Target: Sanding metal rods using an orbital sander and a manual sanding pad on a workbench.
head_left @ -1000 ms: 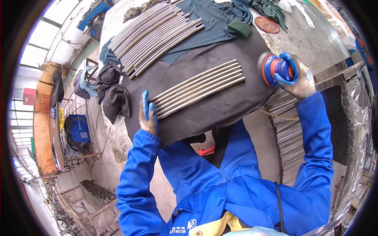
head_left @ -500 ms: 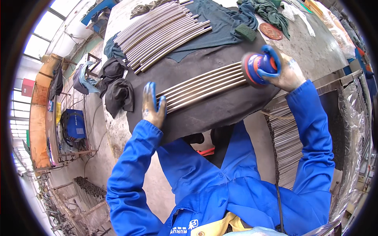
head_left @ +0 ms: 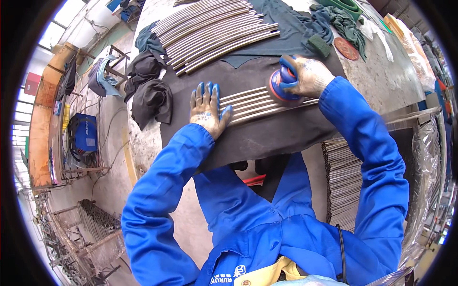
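Several thin metal rods (head_left: 248,106) lie side by side on a dark cloth (head_left: 257,136) over the table in front of me. My left hand (head_left: 207,110), in a pale glove with blue fingertips, is laid flat at the rods' left ends, fingers stretched out. In a similar glove, my right hand (head_left: 309,76) grips a blue and orange handheld sander (head_left: 282,86). The sander's round pad rests on the rods toward their right part and hides some of them.
A larger batch of metal rods (head_left: 214,35) lies on green cloth beyond. Dark crumpled cloth (head_left: 151,102) sits at left. A green scouring pad (head_left: 318,46) and a reddish disc (head_left: 346,48) lie at far right. More rods (head_left: 346,176) are stacked low at right.
The sander in my right hand has moved left along the rods, away from their right ends. My left hand has flattened over their left ends. The whole view has shifted slightly.
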`<action>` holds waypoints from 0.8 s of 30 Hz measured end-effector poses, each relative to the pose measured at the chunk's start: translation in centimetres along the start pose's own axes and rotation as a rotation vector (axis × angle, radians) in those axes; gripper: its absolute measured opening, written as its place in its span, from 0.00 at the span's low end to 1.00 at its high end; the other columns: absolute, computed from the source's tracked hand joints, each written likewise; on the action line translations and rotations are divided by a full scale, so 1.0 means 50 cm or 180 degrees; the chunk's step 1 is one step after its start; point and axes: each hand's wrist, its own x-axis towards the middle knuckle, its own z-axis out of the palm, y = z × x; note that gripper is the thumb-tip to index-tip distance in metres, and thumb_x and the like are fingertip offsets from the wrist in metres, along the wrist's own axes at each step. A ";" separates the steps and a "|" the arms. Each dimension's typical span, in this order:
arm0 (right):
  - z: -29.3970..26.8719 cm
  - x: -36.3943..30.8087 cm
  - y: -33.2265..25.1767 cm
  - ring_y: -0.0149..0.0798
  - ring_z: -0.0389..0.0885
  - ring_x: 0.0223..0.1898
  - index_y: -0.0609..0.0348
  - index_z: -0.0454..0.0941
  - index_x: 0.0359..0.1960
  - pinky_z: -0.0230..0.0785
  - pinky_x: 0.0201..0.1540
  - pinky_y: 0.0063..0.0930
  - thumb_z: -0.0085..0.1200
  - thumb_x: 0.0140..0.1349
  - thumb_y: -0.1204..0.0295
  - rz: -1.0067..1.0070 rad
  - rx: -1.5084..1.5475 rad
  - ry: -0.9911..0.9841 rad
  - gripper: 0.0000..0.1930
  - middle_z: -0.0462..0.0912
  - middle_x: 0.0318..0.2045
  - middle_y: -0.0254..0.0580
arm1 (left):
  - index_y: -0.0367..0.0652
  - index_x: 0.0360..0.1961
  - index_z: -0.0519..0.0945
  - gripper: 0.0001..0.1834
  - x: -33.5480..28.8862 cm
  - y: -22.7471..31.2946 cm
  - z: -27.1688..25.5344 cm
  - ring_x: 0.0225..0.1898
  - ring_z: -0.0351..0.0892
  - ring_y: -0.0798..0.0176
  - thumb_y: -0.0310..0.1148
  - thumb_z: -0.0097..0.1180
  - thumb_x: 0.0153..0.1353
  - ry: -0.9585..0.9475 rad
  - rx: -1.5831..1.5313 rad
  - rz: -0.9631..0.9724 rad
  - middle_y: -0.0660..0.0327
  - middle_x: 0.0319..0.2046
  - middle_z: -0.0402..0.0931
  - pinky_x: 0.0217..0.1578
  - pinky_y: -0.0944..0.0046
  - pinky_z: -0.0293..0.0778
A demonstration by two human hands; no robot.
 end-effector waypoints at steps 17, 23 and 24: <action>0.008 0.089 -0.002 0.55 0.82 0.43 0.51 0.69 0.57 0.76 0.46 0.42 0.62 0.51 0.54 0.0201 -0.0289 0.0437 0.32 0.81 0.43 0.52 | 0.38 0.73 0.56 0.42 0.074 -0.027 0.004 0.76 0.32 0.38 0.58 0.33 0.67 -0.0398 0.0352 -0.0324 0.43 0.75 0.44 0.72 0.41 0.26; 0.004 0.077 0.001 0.55 0.82 0.42 0.51 0.69 0.56 0.76 0.45 0.43 0.62 0.51 0.54 0.0305 -0.0284 0.0388 0.31 0.81 0.43 0.51 | 0.37 0.72 0.58 0.41 0.101 -0.040 0.005 0.77 0.31 0.39 0.58 0.31 0.67 -0.0362 0.0334 -0.0400 0.42 0.74 0.44 0.72 0.41 0.24; 0.004 0.072 0.001 0.55 0.82 0.42 0.51 0.69 0.56 0.76 0.45 0.43 0.62 0.51 0.54 0.0321 -0.0285 0.0394 0.31 0.81 0.43 0.51 | 0.37 0.72 0.58 0.41 0.103 -0.042 0.007 0.77 0.31 0.39 0.58 0.31 0.67 -0.0357 0.0334 -0.0384 0.42 0.74 0.44 0.72 0.41 0.24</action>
